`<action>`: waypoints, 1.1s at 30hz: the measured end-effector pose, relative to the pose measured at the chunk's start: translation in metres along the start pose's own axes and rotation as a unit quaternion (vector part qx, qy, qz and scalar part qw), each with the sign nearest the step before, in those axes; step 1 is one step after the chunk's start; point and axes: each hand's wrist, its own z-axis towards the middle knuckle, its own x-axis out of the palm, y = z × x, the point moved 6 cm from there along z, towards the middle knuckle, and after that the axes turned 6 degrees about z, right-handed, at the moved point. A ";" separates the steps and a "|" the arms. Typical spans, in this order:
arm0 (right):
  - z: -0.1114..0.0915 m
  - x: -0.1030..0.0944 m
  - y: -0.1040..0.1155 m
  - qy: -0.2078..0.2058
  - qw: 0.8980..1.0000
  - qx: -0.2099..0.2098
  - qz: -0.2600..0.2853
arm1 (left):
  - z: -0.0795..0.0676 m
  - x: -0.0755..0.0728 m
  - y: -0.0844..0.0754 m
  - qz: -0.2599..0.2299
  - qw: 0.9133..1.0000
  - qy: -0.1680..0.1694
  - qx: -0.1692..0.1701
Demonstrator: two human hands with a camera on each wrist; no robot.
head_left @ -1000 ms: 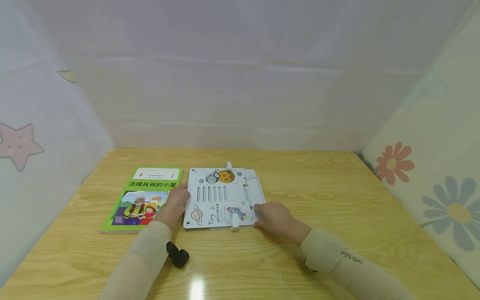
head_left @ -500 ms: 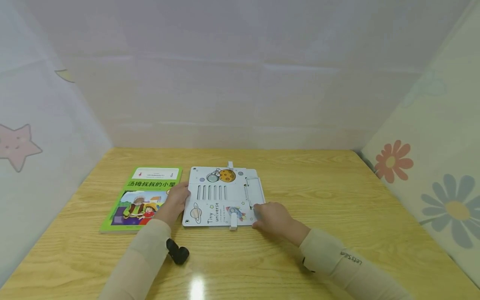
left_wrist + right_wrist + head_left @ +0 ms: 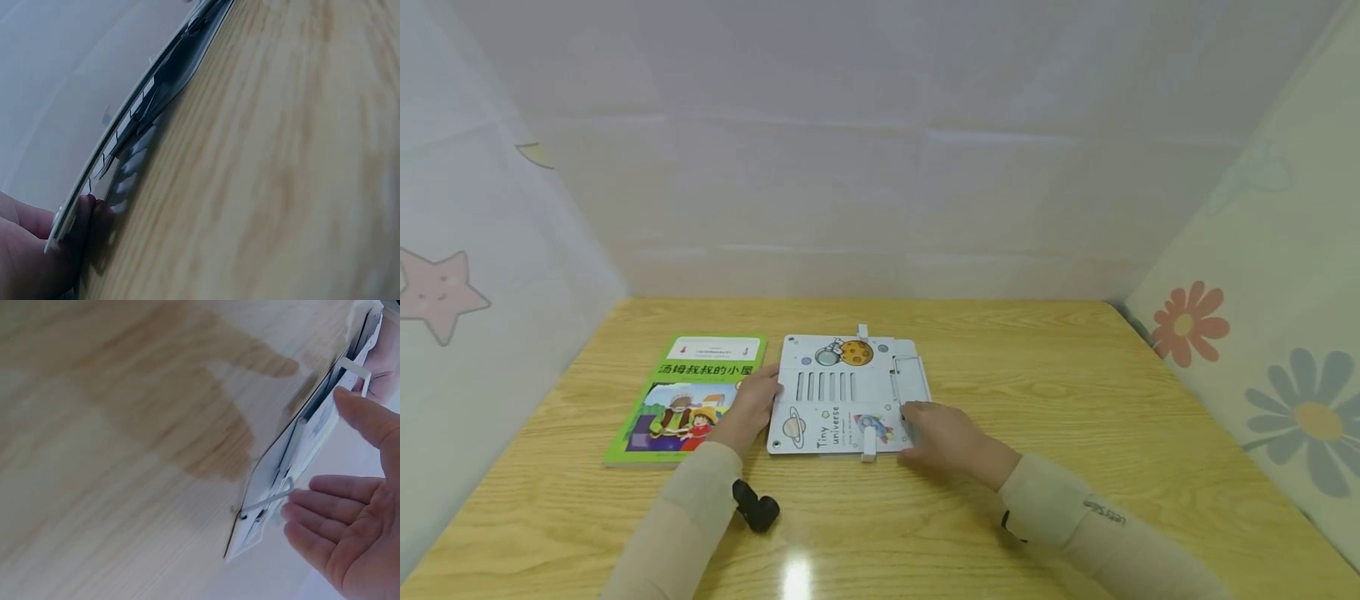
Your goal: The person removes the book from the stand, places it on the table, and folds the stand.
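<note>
A white book stand (image 3: 865, 387) printed with "Tiny universe", an astronaut, planets and a rocket lies folded nearly flat on the table. My left hand (image 3: 755, 408) grips its left edge; in the left wrist view, that hand (image 3: 28, 244) has the edge between thumb and fingers, the stand's underside slightly off the wood. At the lower right corner is my right hand (image 3: 946, 437). In the right wrist view, that hand (image 3: 350, 519) has nearly straight fingers beside a white bent wire (image 3: 272, 501), thumb apart, near the stand's top side. Whether they touch, I cannot tell.
A green picture book (image 3: 677, 408) lies flat left of the stand, partly behind my left hand. White page clips, one lower (image 3: 869, 446) and one upper, stick out from the stand's long edges. Cloth walls (image 3: 880, 183) enclose the wooden table (image 3: 1037, 367) at back and sides.
My right hand has shifted slightly left over the stand's lower right corner. My left hand keeps its place on the left edge, and the stand has barely moved.
</note>
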 end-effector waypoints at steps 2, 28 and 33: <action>0.003 0.000 0.006 0.000 1.000 -0.017 0.016 | 0.000 0.000 0.001 -0.001 1.000 -0.004 -0.002; 0.022 0.005 0.026 0.019 0.997 -0.047 0.050 | -0.002 -0.002 0.001 -0.002 1.000 -0.014 -0.011; 0.023 0.005 0.025 0.021 0.998 -0.044 0.048 | -0.001 -0.002 0.002 -0.001 1.000 -0.017 -0.009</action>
